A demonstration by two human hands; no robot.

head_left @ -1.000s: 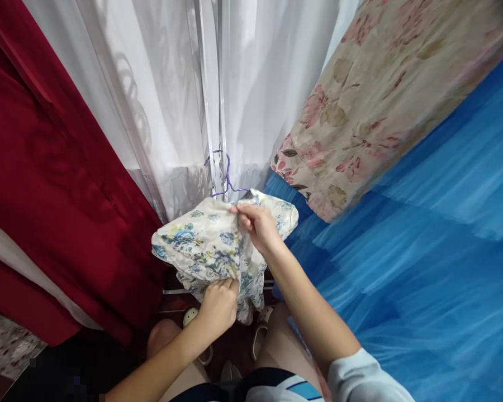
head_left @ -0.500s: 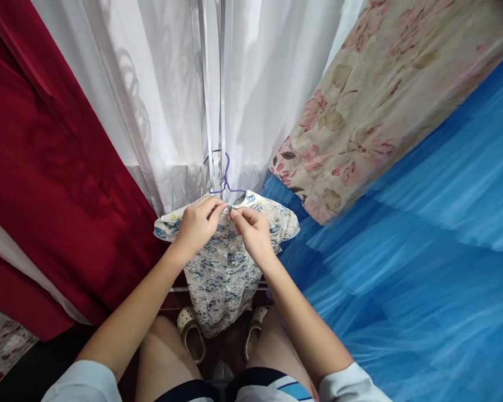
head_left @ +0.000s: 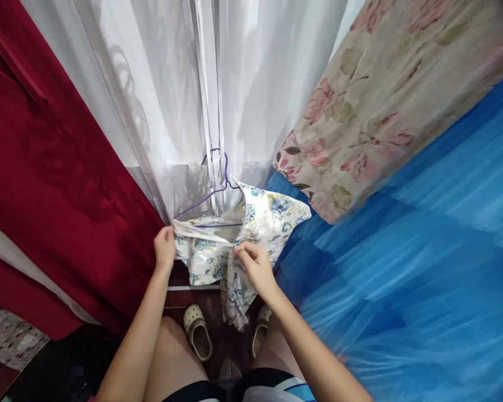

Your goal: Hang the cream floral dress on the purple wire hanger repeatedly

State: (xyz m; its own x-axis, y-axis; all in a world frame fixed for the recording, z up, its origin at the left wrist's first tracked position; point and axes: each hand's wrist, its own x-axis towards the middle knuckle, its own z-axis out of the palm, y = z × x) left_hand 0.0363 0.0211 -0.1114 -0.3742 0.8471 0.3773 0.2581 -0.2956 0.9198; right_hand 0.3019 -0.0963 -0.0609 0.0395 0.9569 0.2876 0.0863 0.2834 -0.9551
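Note:
A white garment with a blue and yellow floral print [head_left: 272,215] hangs partly on a purple hanger [head_left: 212,194]. Its right-hand shoulder still lies over the hanger, while the left arm of the hanger is bare. My left hand [head_left: 165,245] pinches the garment's edge near the hanger's left end. With closed fingertips, my right hand [head_left: 254,262] grips the neckline at the middle, below the hanger. The white edge is stretched taut between both hands. Folds of the lower cloth bunch and hang beneath my right hand.
White curtains [head_left: 159,100] and thin metal poles [head_left: 203,72] stand behind the hanger. Red cloth [head_left: 67,184] hangs at left. A beige floral cloth [head_left: 343,128] and blue tulle [head_left: 402,268] hang at right. Beige clogs [head_left: 198,332] rest on the floor below.
My left hand has moved left and down, pulling the garment's left shoulder off the hanger arm. My right hand has lowered with the neckline, and the front has bunched up.

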